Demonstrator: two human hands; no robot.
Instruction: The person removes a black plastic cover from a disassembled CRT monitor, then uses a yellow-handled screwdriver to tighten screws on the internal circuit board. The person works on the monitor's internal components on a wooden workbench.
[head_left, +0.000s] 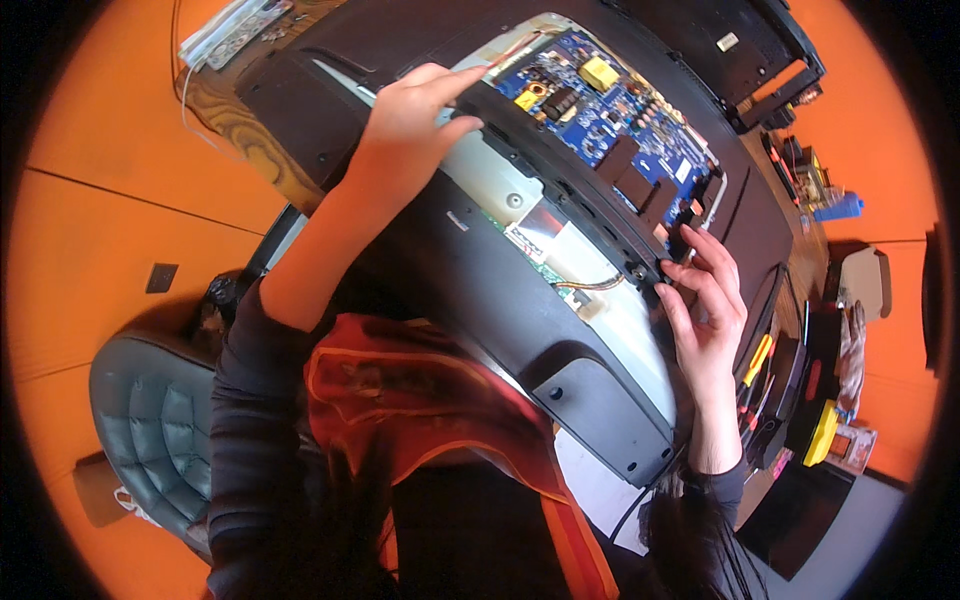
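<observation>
A large dark flat-screen TV or monitor (460, 270) lies back-up on the table, with a pale metal panel (480, 165) showing where its cover is off. Across it runs a long black plastic strip (570, 195) with slots and holes. My left hand (405, 130) grips the strip's far left end, index finger stretched along one side and thumb on the other. At the strip's near right end, my right hand (710, 300) has its thumb and bent fingertips on it. Beyond the strip lies a blue circuit board (620, 125) with yellow components. A small green board (545, 270) with thin wires sits nearer me.
Another black panel (735, 60) stands at the back right. Yellow-handled tools (760, 360) and boxes line the right side. An open cardboard box (863, 283) lies beyond them. A green padded chair (155, 425) stands at the left. The wooden table edge (250, 150) shows at the far left.
</observation>
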